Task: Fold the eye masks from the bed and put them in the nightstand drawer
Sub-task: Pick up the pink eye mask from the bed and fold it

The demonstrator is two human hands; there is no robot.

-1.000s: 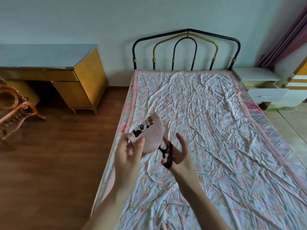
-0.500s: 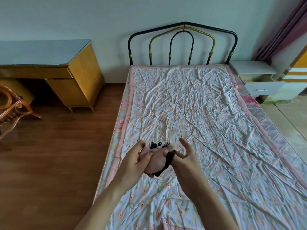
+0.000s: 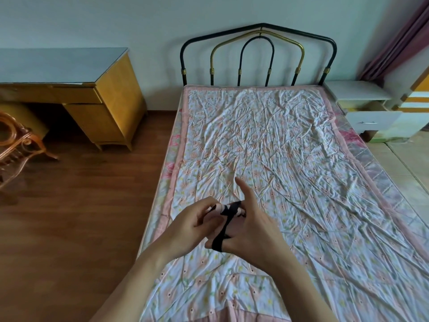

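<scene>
A pink eye mask [image 3: 219,208] with a black panda print is rolled up small between my two hands, above the near left part of the bed [image 3: 290,159]. My left hand [image 3: 188,226] pinches the roll from the left. My right hand [image 3: 250,226] holds its right end, index finger pointing up, with the mask's black elastic strap [image 3: 224,231] looped around its lower fingers and crossing the roll. Most of the mask is hidden by my fingers. At the far right stands the white nightstand [image 3: 357,92], its drawer [image 3: 371,120] pulled open.
A wrinkled floral sheet covers the bed below a black and gold metal headboard [image 3: 257,54]. Left of the bed are wood floor, a yellow desk [image 3: 104,98] and a rattan chair [image 3: 16,147]. A dark pink curtain [image 3: 404,40] hangs at the far right.
The mask went from half-folded and raised in my left hand to a tight roll held low between both hands. The black strap is now stretched around the roll and my right fingers.
</scene>
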